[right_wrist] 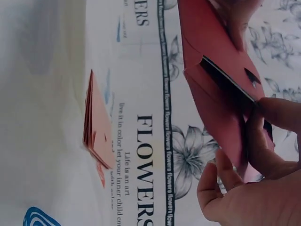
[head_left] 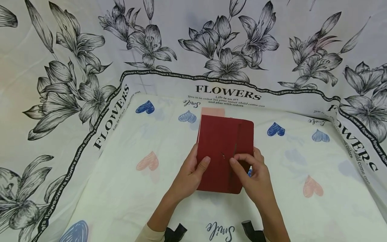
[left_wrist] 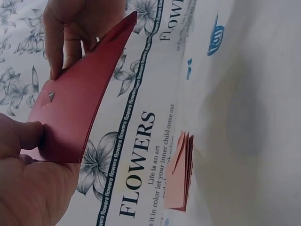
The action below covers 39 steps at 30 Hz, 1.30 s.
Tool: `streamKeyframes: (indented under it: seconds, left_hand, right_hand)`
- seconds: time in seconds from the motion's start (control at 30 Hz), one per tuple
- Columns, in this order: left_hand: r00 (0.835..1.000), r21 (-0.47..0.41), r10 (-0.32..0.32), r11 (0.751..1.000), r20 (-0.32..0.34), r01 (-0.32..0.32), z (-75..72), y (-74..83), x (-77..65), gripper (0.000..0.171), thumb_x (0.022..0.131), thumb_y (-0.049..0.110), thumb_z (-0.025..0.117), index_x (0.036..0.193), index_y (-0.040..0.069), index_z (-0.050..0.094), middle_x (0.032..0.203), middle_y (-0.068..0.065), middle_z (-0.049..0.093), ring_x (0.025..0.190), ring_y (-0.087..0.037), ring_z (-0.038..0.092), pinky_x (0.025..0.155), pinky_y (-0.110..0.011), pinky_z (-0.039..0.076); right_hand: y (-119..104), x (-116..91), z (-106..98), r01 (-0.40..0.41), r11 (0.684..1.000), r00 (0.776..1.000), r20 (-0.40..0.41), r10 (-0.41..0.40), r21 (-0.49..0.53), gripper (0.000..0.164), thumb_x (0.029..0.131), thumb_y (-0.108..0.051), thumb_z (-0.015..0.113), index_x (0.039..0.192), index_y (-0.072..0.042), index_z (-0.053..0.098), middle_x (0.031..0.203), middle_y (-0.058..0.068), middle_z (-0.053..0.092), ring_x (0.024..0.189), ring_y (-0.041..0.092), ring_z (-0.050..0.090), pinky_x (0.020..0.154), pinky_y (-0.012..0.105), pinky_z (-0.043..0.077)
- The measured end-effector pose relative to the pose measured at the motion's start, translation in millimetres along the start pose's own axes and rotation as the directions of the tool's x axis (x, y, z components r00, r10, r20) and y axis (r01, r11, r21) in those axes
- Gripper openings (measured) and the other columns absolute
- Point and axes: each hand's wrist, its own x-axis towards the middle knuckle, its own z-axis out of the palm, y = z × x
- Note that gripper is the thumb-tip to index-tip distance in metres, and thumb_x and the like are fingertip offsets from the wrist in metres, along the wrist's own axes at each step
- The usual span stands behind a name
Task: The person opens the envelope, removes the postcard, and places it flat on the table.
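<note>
While my left hand (head_left: 188,176) grips one side of a red folder (head_left: 218,141), my right thumb and forefinger nearly meet, right hand (head_left: 257,174) pinching its flap (head_left: 245,134); the folder is held nearer me than the folded pink papers (head_left: 213,112) on the printed cloth (head_left: 169,134).

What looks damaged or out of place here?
Two things: toward the head view's right, the cloth is rumpled, a fold hiding part of the word FLOWERS; and the folder has a small nick or slot near its middle. I can't tell whether that's damage.
</note>
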Motion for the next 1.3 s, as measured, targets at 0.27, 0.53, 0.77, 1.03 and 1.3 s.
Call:
streamKeyframes:
  seconds: [0.27, 0.53, 0.77, 1.03, 1.3]
  left_hand:
    - [0.999, 0.004, 0.002, 1.000, -0.042, -0.002, -5.0, -5.7, -0.6, 0.036, 0.113, 0.019, 0.050, 0.148, 0.022, 0.043, 0.137, -0.001, 0.060, 0.128, -0.024, 0.060, 0.103, -0.048, 0.051]
    - [0.998, 0.013, -0.018, 1.000, -0.053, 0.019, -8.0, -5.2, -2.5, 0.035, 0.113, 0.020, 0.051, 0.147, 0.024, 0.044, 0.137, 0.001, 0.060, 0.128, -0.020, 0.061, 0.103, -0.049, 0.052]
    - [0.994, 0.058, -0.034, 0.998, -0.105, 0.040, -14.6, -3.1, -4.8, 0.034, 0.112, 0.019, 0.053, 0.145, 0.024, 0.047, 0.134, 0.002, 0.063, 0.124, -0.019, 0.064, 0.101, -0.049, 0.054]
    - [0.993, 0.050, -0.039, 0.998, -0.113, 0.045, -19.7, -3.5, -7.4, 0.033, 0.112, 0.019, 0.054, 0.144, 0.023, 0.048, 0.134, 0.001, 0.064, 0.123, -0.020, 0.065, 0.100, -0.048, 0.055]
    - [0.972, 0.109, -0.029, 0.992, -0.233, 0.056, -37.9, -2.4, -8.8, 0.030, 0.112, 0.019, 0.053, 0.141, 0.023, 0.050, 0.132, 0.001, 0.063, 0.121, -0.021, 0.065, 0.099, -0.048, 0.055]
  right_hand:
    - [4, 1, -7, -0.017, 1.000, 0.998, -0.057, 0.017, -0.002, 0.016, 0.104, -0.014, 0.069, 0.108, 0.000, 0.073, 0.155, -0.005, 0.046, 0.133, 0.018, 0.049, 0.092, 0.020, 0.052]
    - [4, 2, -11, -0.019, 0.999, 0.987, -0.161, 0.015, -0.026, 0.019, 0.104, -0.018, 0.069, 0.109, 0.000, 0.073, 0.137, -0.006, 0.060, 0.129, 0.015, 0.053, 0.095, 0.021, 0.049]
    - [5, 2, -13, -0.056, 0.997, 0.967, -0.253, 0.040, -0.057, 0.024, 0.105, -0.030, 0.069, 0.114, -0.008, 0.073, 0.105, 0.000, 0.073, 0.102, 0.018, 0.071, 0.097, 0.020, 0.053]
    - [10, 3, -16, -0.003, 0.997, 0.970, -0.243, -0.017, -0.083, 0.020, 0.104, -0.027, 0.069, 0.114, -0.010, 0.074, 0.096, 0.001, 0.075, 0.085, 0.019, 0.074, 0.089, 0.022, 0.057]
    - [12, 8, -34, 0.013, 0.991, 0.949, -0.312, -0.055, -0.136, 0.018, 0.105, -0.022, 0.068, 0.118, -0.010, 0.073, 0.097, 0.000, 0.073, 0.071, 0.015, 0.069, 0.068, 0.019, 0.057]
